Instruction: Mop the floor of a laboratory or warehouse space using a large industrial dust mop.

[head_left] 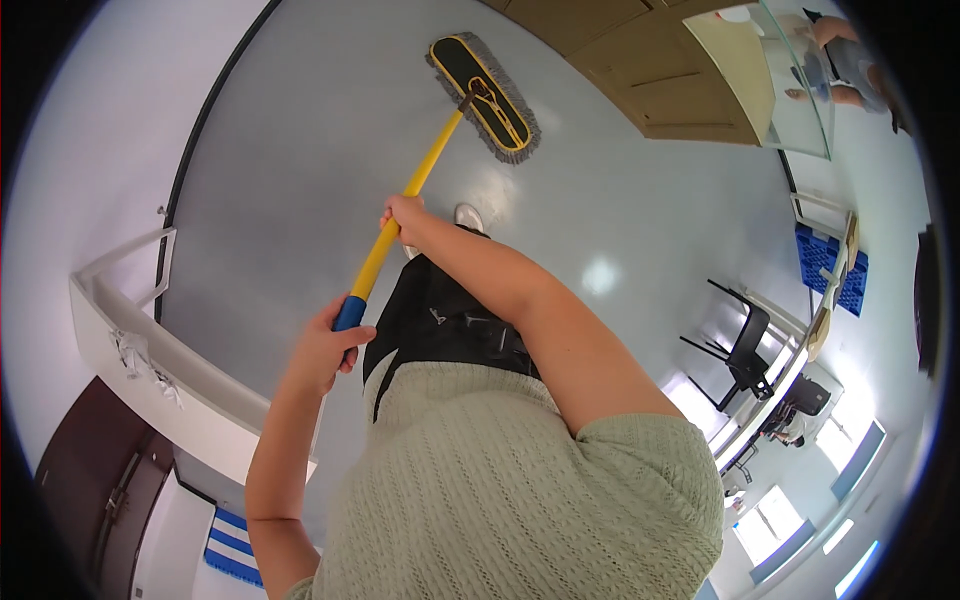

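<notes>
Head: left hand [323, 350], right hand [404, 217], grip curled round mop [437, 150]; floor [300, 170] open to skirting [206, 105].

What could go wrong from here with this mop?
1. The mop head is left of the brown cabinet; a wide swing right might bump it.
2. A pale shoe is on the near side of the mop head; a pull back could catch it.
3. The left hand grips the handle's blue end; it might slip off.

Mop head [489, 101] on the floor [290, 150]
</notes>
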Action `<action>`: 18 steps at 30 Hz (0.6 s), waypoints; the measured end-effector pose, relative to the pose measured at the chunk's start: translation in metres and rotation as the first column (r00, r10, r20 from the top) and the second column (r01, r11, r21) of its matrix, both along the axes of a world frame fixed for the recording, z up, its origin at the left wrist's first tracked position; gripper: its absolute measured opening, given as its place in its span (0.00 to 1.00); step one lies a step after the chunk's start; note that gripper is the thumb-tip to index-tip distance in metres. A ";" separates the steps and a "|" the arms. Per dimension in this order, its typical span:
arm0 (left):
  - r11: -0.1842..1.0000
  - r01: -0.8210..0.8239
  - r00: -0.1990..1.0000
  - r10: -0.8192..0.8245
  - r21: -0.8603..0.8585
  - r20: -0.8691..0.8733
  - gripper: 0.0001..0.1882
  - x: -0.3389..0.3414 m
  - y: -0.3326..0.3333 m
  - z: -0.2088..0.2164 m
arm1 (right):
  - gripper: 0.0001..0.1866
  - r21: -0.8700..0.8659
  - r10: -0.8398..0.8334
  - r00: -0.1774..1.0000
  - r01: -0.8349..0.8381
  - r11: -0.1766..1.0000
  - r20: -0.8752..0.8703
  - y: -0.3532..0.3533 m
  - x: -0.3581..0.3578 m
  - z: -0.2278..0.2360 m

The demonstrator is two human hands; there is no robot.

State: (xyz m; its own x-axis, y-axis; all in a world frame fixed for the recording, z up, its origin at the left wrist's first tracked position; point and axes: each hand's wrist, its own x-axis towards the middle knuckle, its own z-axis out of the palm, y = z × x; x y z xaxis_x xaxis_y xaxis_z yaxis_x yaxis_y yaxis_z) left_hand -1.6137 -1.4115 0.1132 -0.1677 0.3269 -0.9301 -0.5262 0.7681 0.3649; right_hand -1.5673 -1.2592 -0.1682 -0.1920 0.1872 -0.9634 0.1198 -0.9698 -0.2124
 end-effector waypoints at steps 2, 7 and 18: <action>0.998 0.056 0.998 -0.057 -0.002 -0.016 0.32 -0.015 0.004 0.001 | 0.19 -0.148 -0.072 0.996 0.064 0.987 -0.045 0.003 -0.010 -0.009; 0.941 0.322 0.934 -0.333 -0.099 -0.128 0.37 -0.039 0.018 0.005 | 0.07 -0.170 -0.126 0.991 0.117 0.979 -0.044 0.052 -0.022 -0.048; 0.407 0.783 0.036 -0.785 -0.470 -0.619 0.30 -0.149 0.106 0.049 | 0.06 -0.262 -0.069 0.992 0.040 0.964 -0.101 0.139 -0.094 -0.057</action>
State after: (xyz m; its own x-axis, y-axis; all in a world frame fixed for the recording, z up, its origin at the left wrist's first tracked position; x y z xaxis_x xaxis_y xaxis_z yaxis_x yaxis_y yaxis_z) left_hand -1.7623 -1.3055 0.1617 -0.3276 0.6995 -0.6352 0.8089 0.5550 0.1940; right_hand -1.6613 -1.1204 -0.2256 -0.2947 -0.0528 -0.9541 0.0553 -0.9977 0.0382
